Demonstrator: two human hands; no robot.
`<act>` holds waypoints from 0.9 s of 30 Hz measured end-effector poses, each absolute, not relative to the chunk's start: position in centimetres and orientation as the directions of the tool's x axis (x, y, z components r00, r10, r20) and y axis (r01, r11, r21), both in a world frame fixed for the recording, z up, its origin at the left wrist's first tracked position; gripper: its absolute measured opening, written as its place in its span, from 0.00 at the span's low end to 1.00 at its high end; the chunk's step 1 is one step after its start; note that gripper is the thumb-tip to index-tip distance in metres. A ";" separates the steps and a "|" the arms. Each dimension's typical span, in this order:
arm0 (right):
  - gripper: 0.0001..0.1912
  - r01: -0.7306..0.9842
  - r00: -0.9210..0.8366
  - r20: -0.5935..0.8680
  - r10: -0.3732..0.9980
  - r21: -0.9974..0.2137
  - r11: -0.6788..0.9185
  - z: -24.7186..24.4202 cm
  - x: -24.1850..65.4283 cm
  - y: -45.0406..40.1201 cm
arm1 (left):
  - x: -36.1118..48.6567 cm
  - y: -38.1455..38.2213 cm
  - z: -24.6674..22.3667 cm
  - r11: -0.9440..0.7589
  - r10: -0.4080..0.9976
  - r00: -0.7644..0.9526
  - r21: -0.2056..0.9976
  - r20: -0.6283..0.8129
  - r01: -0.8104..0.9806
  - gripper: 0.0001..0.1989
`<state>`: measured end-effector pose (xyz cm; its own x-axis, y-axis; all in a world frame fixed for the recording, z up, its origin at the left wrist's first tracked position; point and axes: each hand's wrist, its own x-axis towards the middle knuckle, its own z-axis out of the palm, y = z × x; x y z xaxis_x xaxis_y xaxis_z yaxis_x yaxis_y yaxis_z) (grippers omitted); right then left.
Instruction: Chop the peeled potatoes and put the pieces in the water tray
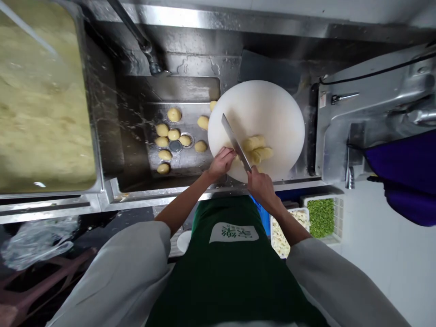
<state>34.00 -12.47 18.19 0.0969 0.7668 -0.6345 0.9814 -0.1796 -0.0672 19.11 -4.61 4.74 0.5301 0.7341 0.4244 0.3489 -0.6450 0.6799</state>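
My right hand [260, 185] is wrapped round the handle of a knife [235, 141], whose blade points up and left over a round white cutting board [282, 104]. Left of the blade, my left hand [222, 162] has its fingers pressed together on a potato piece [235, 157], mostly hidden by the fingers and the blade. Cut potato pieces [257, 147] lie in a heap on the board, just right of the knife. Several whole peeled potatoes [174, 115] rest in the metal sink [184, 172] to the left of the board.
A metal tub [98, 150] with pale yellow contents stands at the left. Above the sink hangs a faucet [155, 67]. Baskets of chopped green [320, 217] and whitish [279, 238] food are low at the right. Purple cloth [405, 168] hangs at the far right.
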 end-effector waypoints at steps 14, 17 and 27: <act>0.18 0.970 0.099 -0.646 0.757 -0.108 -0.219 17.3 33.6 -12.2 | 19.0 -4.8 3.7 -0.629 0.739 0.551 0.689 0.388 0.359 0.16; 0.18 0.960 0.084 -0.625 0.776 -0.160 -0.232 17.4 34.2 -11.6 | 19.0 -4.8 4.1 -0.615 0.747 0.544 0.707 0.382 0.348 0.15; 0.14 0.544 0.153 -0.529 0.835 -0.660 -0.518 19.0 40.5 -10.6 | 20.7 -7.3 7.5 -0.714 0.644 0.736 0.509 0.207 0.481 0.36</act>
<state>40.45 -10.61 19.03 0.1527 0.8347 -0.5292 0.5441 -0.5180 -0.6600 20.72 -7.32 7.54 0.7363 0.6441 0.2074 0.4812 -0.7139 0.5088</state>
